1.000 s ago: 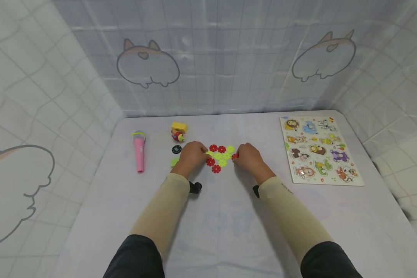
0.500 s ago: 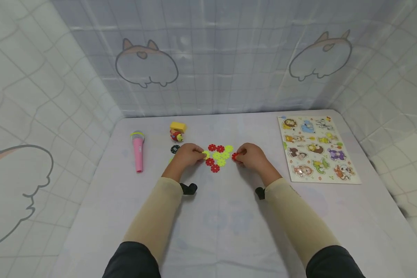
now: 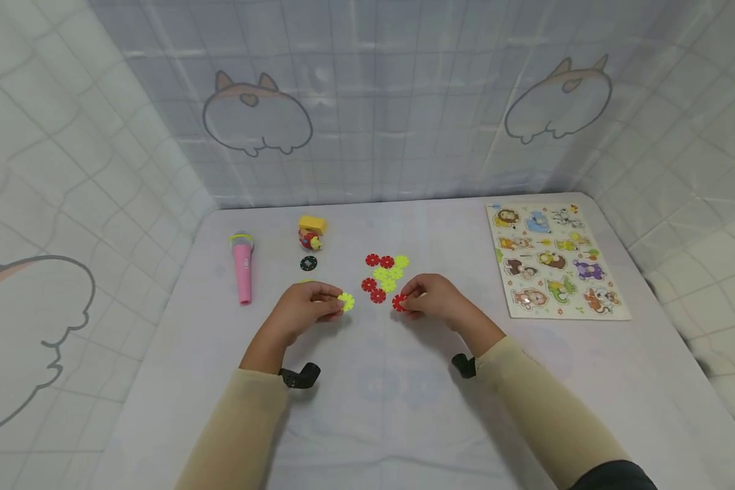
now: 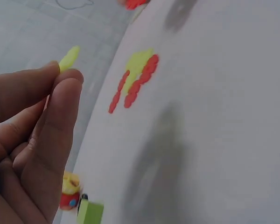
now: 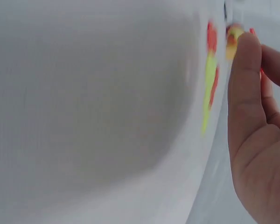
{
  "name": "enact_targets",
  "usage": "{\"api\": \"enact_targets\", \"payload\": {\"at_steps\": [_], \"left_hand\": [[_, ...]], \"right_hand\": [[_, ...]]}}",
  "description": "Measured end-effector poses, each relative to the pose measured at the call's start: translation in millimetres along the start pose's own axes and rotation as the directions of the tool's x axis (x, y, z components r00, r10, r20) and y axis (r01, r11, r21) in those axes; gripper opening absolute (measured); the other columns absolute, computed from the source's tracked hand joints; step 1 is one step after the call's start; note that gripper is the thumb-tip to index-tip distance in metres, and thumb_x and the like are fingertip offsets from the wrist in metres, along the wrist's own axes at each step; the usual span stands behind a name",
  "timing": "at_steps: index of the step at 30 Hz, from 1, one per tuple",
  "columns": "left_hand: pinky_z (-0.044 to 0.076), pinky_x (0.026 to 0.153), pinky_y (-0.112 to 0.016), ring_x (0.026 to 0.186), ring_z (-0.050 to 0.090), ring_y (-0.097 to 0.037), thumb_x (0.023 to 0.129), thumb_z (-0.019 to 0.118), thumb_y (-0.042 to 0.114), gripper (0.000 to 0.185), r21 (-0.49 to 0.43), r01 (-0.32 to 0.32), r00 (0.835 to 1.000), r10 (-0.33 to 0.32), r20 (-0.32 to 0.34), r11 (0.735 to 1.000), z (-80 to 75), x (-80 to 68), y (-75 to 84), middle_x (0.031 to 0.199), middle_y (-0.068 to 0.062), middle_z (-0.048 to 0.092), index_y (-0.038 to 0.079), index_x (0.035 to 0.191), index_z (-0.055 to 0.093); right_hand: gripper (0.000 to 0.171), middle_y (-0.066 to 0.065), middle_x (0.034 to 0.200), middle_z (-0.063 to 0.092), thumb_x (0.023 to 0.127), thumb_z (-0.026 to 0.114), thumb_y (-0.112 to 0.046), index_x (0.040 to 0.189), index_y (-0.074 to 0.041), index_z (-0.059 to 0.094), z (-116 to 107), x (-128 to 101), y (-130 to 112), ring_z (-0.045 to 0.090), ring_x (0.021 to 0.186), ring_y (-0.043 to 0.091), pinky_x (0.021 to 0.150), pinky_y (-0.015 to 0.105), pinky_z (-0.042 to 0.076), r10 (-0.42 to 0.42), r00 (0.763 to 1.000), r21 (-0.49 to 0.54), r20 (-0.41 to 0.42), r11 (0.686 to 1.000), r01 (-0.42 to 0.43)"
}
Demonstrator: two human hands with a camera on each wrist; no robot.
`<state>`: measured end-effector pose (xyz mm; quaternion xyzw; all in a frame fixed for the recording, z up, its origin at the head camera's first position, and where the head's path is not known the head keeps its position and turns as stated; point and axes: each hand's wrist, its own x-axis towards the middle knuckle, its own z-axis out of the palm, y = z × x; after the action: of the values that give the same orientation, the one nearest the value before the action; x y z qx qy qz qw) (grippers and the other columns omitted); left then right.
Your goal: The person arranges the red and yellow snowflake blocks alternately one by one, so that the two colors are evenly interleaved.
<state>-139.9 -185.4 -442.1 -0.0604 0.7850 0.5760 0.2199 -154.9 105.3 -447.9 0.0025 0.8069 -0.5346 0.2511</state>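
Both hands pulled back from pile: left hand (image 3: pixel 303 307) pinches yellow-green gear disc (image 3: pixel 346 301), right hand (image 3: pixel 431 299) red gear disc (image 3: pixel 399 303).

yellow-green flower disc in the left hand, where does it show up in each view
Head: yellow-green flower disc left of centre, pinched by the left hand.
Left wrist: upper left, edge-on above the fingertips.
Right wrist: not in it, as far as the blur lets me tell.
Shared landmark: the red and yellow-green disc cluster on the table.
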Motion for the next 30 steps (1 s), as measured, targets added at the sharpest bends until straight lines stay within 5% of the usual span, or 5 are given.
{"api": "enact_targets", "payload": {"at_steps": [5,9,18,30], "left_hand": [[0.060,0.083,-0.036,0.093,0.074,-0.027,0.091,0.082,0.014,0.029,0.042,-0.020,1.000,0.021,-0.014,0.999,-4.4,-34.6,-19.2,0.110,-0.012,0.072,0.003,0.117,0.074],[0.060,0.080,-0.035,0.090,0.075,-0.024,0.091,0.082,0.015,0.029,0.107,-0.019,0.999,0.022,-0.024,0.994,-13.4,-45.8,-28.4,0.109,-0.009,0.073,0.004,0.116,0.076],[0.057,0.075,-0.035,0.079,0.072,-0.019,0.092,0.081,0.019,0.025,0.311,0.030,0.998,-0.012,-0.058,0.950,-32.4,-48.1,-46.8,0.092,-0.003,0.074,0.008,0.114,0.078],[0.053,0.076,-0.036,0.082,0.065,-0.018,0.087,0.085,0.023,0.018,0.468,0.045,0.993,0.011,-0.118,0.883,-28.4,-46.4,-57.0,0.087,0.002,0.072,0.015,0.103,0.080]], "right_hand": [[0.014,0.012,0.093,0.064,0.092,0.075,0.000,0.104,0.000,0.067,37,-8,-10,0.072,0.075,0.023,0.073,0.034,0.060,-0.064,0.988,-0.039,0.143,0.997,0.071],[0.013,0.008,0.086,0.066,0.091,0.078,-0.004,0.099,-0.004,0.068,65,-9,-13,0.071,0.071,0.020,0.068,0.032,0.058,-0.086,0.976,-0.145,0.201,0.983,0.116],[0.016,-0.002,0.072,0.066,0.089,0.082,-0.013,0.087,-0.013,0.066,116,-4,-25,0.064,0.062,0.014,0.061,0.027,0.051,-0.136,0.970,-0.384,0.204,0.900,0.207],[0.019,-0.008,0.079,0.060,0.088,0.083,-0.021,0.099,-0.013,0.069,129,0,-36,0.056,0.076,0.012,0.069,0.025,0.048,-0.173,0.964,-0.586,0.200,0.768,0.259]]}}
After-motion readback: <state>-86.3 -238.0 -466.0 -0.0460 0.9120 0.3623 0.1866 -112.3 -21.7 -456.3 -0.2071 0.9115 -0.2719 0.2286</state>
